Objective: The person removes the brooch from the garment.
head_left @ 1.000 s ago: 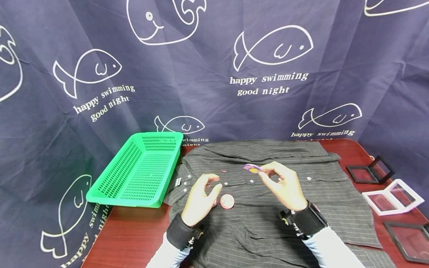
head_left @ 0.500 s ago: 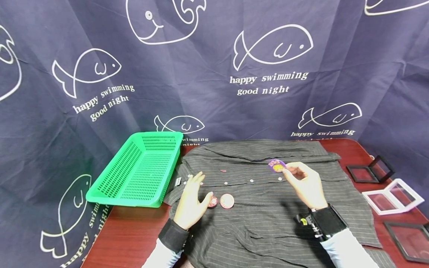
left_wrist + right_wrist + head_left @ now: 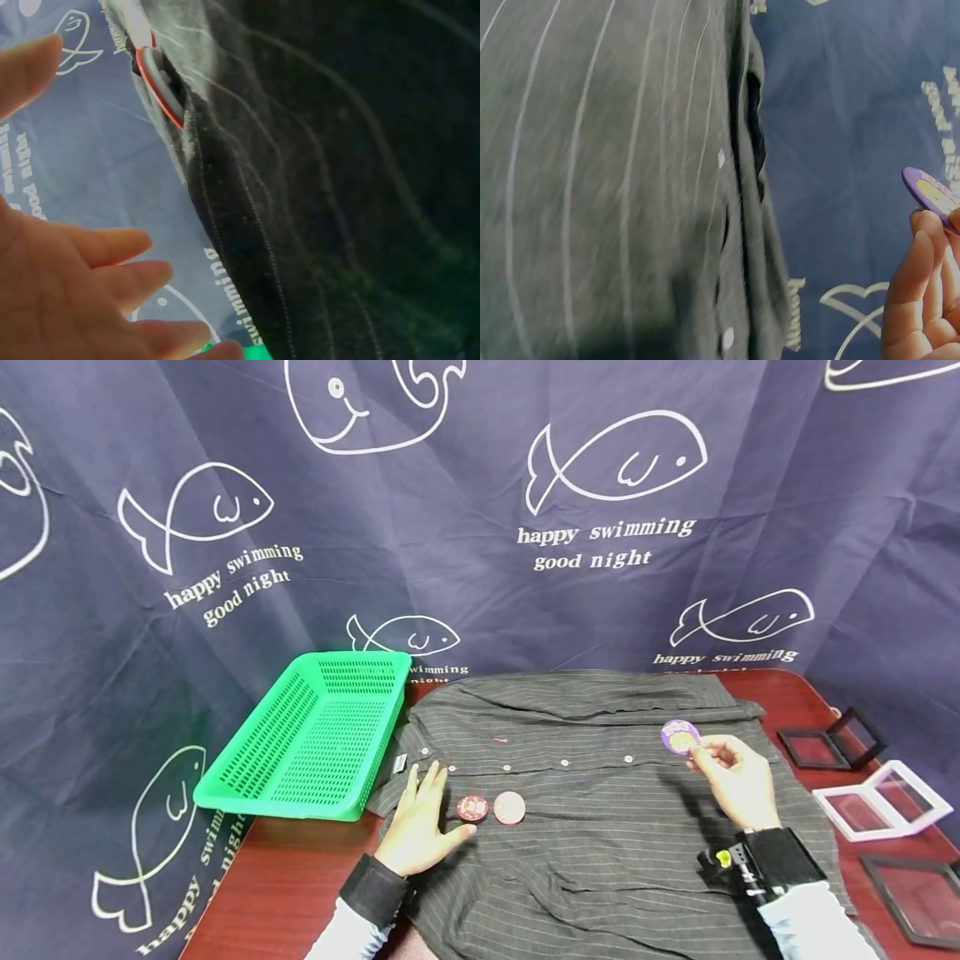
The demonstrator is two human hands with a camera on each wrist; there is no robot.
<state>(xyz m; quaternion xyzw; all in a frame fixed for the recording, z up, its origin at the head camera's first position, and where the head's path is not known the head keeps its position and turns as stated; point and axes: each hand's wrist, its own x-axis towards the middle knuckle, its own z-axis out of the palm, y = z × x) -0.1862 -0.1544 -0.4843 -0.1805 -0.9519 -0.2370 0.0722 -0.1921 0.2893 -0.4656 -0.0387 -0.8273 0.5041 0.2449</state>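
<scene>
My right hand (image 3: 738, 781) pinches a round purple pin badge (image 3: 678, 737) with a yellow figure by its edge, over the right part of a dark pinstriped shirt (image 3: 600, 835). The same purple badge (image 3: 930, 195) shows between thumb and fingers in the right wrist view. My left hand (image 3: 420, 827) is spread at the shirt's left side, palm down, holding nothing. Just right of its thumb lie a red badge (image 3: 472, 808) and a pale pink badge (image 3: 510, 807), side by side on the shirt. The left wrist view shows a red-rimmed badge (image 3: 159, 86) edge-on.
A green basket (image 3: 352, 810) stands at the left of the red-brown table (image 3: 300, 868). Along the right edge stand a small black frame (image 3: 813, 749), a white frame (image 3: 885, 802) and a larger black frame (image 3: 915, 902). A printed blue curtain (image 3: 480, 510) hangs behind.
My right hand has moved right across the shirt with the purple badge. My left hand has drawn left and down and spread its fingers, uncovering the red badge.
</scene>
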